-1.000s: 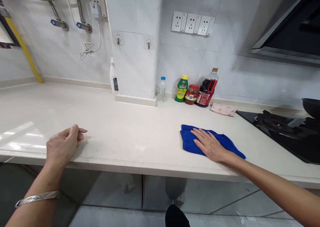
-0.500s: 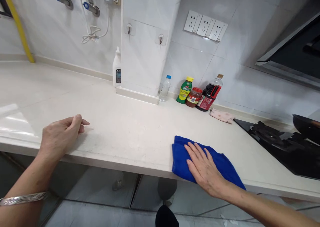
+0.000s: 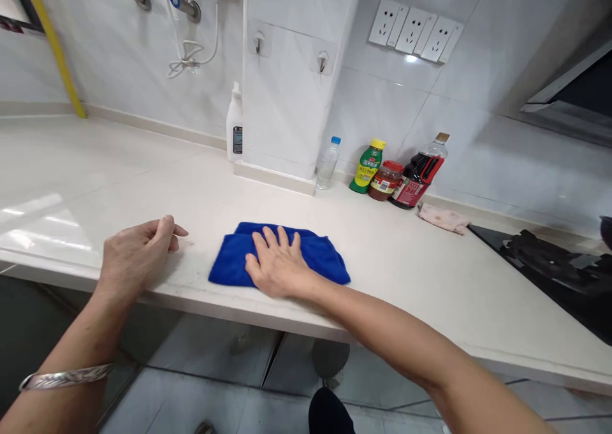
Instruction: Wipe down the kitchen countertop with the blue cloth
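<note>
My right hand (image 3: 278, 262) lies flat with fingers spread on a folded blue cloth (image 3: 229, 260), pressing it against the white countertop (image 3: 396, 281). The cloth sits near the counter's front edge, in the middle of the view. To its left, my left hand (image 3: 138, 252) rests on the counter by the front edge. Its fingers are loosely curled in with the thumb against the index finger, and nothing shows in them. A few small dark specks mark the surface between this hand and the cloth.
Along the wall stand a white bottle (image 3: 234, 125), a clear bottle (image 3: 328, 164), a green bottle (image 3: 367, 167), a red-lidded jar (image 3: 385, 181) and a dark sauce bottle (image 3: 415, 178). A pink cloth (image 3: 444, 218) lies beside the black stove (image 3: 535, 262). A wall pillar (image 3: 287, 109) juts out over the counter.
My right hand has slid the blue cloth leftward along the counter, closer to my left hand. The left hand keeps its pose; the camera view has shifted slightly.
</note>
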The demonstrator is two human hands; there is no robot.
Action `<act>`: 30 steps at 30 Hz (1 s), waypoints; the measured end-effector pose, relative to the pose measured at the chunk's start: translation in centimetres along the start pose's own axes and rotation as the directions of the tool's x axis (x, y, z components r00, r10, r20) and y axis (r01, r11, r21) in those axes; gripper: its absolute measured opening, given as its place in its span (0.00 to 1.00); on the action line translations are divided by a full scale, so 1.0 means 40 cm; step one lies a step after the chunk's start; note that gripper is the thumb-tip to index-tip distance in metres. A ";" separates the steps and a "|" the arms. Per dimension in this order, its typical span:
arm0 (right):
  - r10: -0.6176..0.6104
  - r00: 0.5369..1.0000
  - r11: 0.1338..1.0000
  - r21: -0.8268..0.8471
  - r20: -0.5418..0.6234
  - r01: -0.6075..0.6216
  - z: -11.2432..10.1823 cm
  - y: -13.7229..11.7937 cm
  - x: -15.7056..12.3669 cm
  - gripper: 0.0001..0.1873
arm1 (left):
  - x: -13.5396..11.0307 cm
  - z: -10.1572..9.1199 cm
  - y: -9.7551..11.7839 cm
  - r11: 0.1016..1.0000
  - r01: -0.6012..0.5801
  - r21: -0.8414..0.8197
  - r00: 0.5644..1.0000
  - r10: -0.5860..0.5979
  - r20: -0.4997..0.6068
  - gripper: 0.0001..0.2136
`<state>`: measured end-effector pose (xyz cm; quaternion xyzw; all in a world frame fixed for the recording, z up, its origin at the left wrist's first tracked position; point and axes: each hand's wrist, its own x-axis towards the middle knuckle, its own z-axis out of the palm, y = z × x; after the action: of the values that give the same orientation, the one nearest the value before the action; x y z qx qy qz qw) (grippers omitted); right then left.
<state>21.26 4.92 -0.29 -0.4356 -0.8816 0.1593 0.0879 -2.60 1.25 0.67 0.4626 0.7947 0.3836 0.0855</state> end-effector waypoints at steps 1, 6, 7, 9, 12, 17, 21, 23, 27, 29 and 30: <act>-0.010 1.000 1.000 0.009 -0.026 0.010 0.004 -0.011 0.034 0.37 | -0.002 0.000 0.001 1.000 0.003 0.000 1.000 -0.003 -0.003 0.17; -0.127 0.985 0.958 0.244 -0.114 0.151 -0.022 0.018 0.099 0.34 | -0.011 0.000 0.007 0.998 0.027 -0.052 0.998 -0.029 -0.047 0.18; -0.134 0.971 0.930 0.314 -0.198 0.192 -0.035 0.047 0.088 0.32 | -0.010 -0.001 0.006 0.998 0.026 -0.065 0.997 -0.030 -0.066 0.17; -0.048 0.921 0.873 0.432 -0.387 0.227 -0.061 0.125 0.048 0.25 | -0.010 -0.003 0.006 0.999 -0.002 -0.046 0.993 -0.003 -0.119 0.17; 0.228 0.840 0.804 0.581 -0.492 0.122 -0.091 0.271 -0.031 0.20 | -0.020 0.001 0.027 0.992 -0.101 0.069 0.974 0.113 -0.195 0.17; 0.361 0.809 0.742 0.668 -0.465 0.053 -0.089 0.443 -0.111 0.20 | -0.083 0.075 0.162 0.911 -0.399 0.107 0.915 0.403 -0.024 0.20; 0.300 0.843 0.731 0.676 -0.446 0.097 -0.077 0.462 -0.115 0.15 | -0.136 0.204 0.268 0.803 -0.516 0.300 0.830 0.380 0.409 0.33; 0.270 0.857 0.736 0.668 -0.439 0.111 -0.078 0.459 -0.112 0.14 | -0.151 0.257 0.290 0.763 -0.465 0.449 0.850 0.243 0.466 0.38; 0.229 0.870 0.750 0.649 -0.436 0.128 -0.087 0.454 -0.117 0.14 | -0.141 0.297 0.290 0.733 -0.422 0.533 0.883 0.200 0.424 0.41; 0.158 0.871 0.798 0.580 -0.466 0.166 -0.089 0.447 -0.127 0.14 | -0.115 0.296 0.281 0.731 -0.440 0.522 0.880 0.235 0.414 0.41; 0.085 0.873 0.829 0.519 -0.481 0.206 -0.089 0.442 -0.135 0.14 | -0.099 0.295 0.276 0.732 -0.445 0.516 0.878 0.243 0.413 0.41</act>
<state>38.65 11.44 -3.36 -0.3875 -0.7598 0.2910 0.4334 12.79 7.40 -0.74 0.6618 0.7483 0.0435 -0.0116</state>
